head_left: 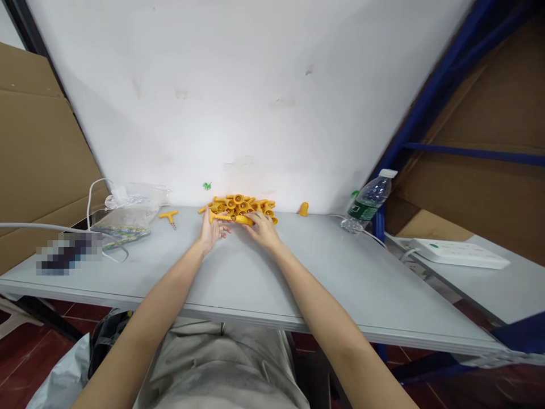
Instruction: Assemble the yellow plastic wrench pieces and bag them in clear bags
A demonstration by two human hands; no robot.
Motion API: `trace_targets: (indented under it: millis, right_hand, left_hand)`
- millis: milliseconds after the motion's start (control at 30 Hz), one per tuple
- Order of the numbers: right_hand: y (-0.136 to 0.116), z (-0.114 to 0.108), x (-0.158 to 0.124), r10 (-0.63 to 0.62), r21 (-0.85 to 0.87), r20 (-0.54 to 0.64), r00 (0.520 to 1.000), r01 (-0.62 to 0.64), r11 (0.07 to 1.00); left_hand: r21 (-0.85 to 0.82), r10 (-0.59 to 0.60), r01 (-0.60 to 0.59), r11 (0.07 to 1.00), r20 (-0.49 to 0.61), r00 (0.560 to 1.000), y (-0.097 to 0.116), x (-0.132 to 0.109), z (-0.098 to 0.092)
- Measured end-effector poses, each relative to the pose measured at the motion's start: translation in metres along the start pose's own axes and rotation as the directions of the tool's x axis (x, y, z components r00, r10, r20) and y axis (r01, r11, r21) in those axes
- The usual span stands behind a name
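My left hand (208,232) is closed around the handle end of a yellow corkscrew (222,217), held level just above the table. At its other end, the fingers of my right hand (264,228) grip a yellow bell-shaped sleeve (243,220). Whether the shaft is inside that sleeve or only lined up with it, I cannot tell. Right behind my hands lies a heap of similar yellow corkscrews (238,200), partly hidden by my fingers. A loose T-handled corkscrew (169,217) with a metal spiral rests to the left. One yellow bell-shaped sleeve (303,209) stands apart on the right.
A white wall (255,113) rises behind the grey table (340,272). Clear plastic bags (131,213) and a white cable (91,199) lie at left. A tilted water bottle (369,201) and a white power strip (460,253) are at right, beside a blue frame (419,108).
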State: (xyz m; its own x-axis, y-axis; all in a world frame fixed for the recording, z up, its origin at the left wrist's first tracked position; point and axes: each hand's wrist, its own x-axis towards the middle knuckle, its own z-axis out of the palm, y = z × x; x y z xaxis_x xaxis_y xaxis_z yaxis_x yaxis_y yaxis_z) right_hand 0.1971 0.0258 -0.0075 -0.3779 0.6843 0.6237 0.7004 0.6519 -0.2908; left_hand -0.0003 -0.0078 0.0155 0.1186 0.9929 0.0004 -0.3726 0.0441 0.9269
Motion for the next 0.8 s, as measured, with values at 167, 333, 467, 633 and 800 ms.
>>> trace_targets:
  millis: [167,333,467,633,800]
  right_hand:
    - [0.005,0.0,0.0,0.019,0.003,-0.012,1.0,-0.019,1.0]
    - [0.005,-0.001,0.001,0.002,0.101,-0.019,1.0,0.0,0.995]
    - [0.006,-0.001,0.002,0.064,0.218,-0.063,0.996,-0.048,0.975]
    - [0.012,0.003,0.004,0.157,0.4,-0.042,0.987,-0.127,0.908]
    - [0.016,0.0,0.009,0.164,0.609,0.053,0.985,-0.162,0.777]
  left_hand:
    - [0.271,0.117,-0.055,0.961,-0.217,0.969,-0.01,0.009,-0.007]
    - [0.537,0.357,-0.206,0.818,-0.194,0.914,-0.015,0.005,-0.01]
    - [0.66,0.428,-0.307,0.686,-0.025,0.903,-0.01,-0.002,-0.012]
    - [0.776,0.45,-0.292,0.558,0.013,0.893,-0.003,-0.004,-0.014]
    - [0.832,0.475,-0.268,0.486,0.006,0.88,0.001,-0.004,-0.015]
